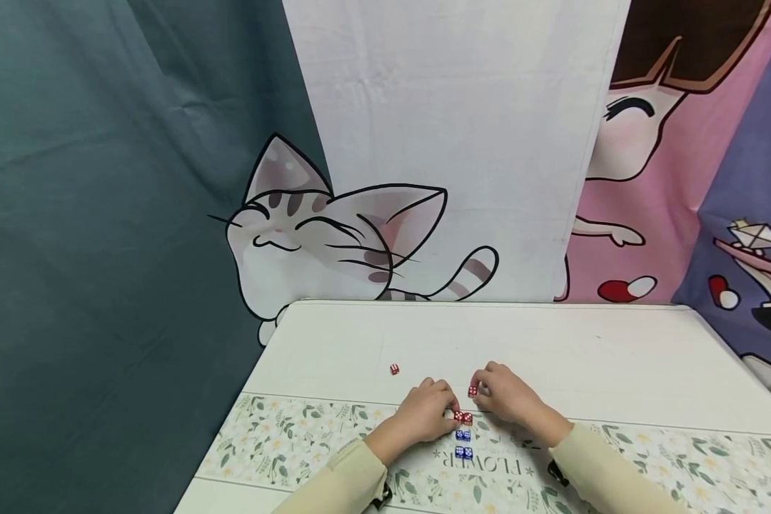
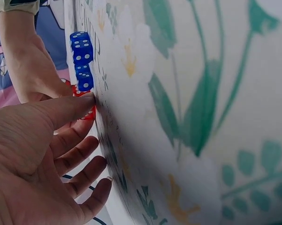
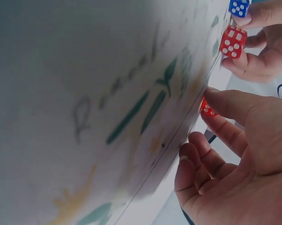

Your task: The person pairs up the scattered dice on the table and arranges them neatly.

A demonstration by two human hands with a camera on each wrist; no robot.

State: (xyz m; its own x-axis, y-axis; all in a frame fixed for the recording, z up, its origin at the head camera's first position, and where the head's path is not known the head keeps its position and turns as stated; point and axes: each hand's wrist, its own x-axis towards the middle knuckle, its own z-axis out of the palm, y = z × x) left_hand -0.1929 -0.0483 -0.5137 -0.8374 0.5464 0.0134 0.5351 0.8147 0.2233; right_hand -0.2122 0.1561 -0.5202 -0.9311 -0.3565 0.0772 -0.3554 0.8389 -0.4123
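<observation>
My left hand (image 1: 426, 412) pinches a red die (image 1: 457, 415) between thumb and forefinger, low at the cloth. Right beside it sits a second red die (image 1: 467, 419), which shows large in the right wrist view. Just up and to the right, my right hand (image 1: 506, 392) holds another red die (image 1: 472, 391) between thumb and forefinger; its other fingers curl loosely. Nearer to me than the red pair lie two short rows of blue dice, one pair (image 1: 463, 435) close by and another pair (image 1: 464, 452) below it. In the left wrist view, blue dice (image 2: 81, 48) stand past my left thumb.
A single red die (image 1: 395, 369) lies farther back, left of both hands. The white table (image 1: 334, 335) has a floral band (image 1: 308, 435) with printed lettering across its front part. Behind its back edge hangs a cartoon curtain (image 1: 488, 143).
</observation>
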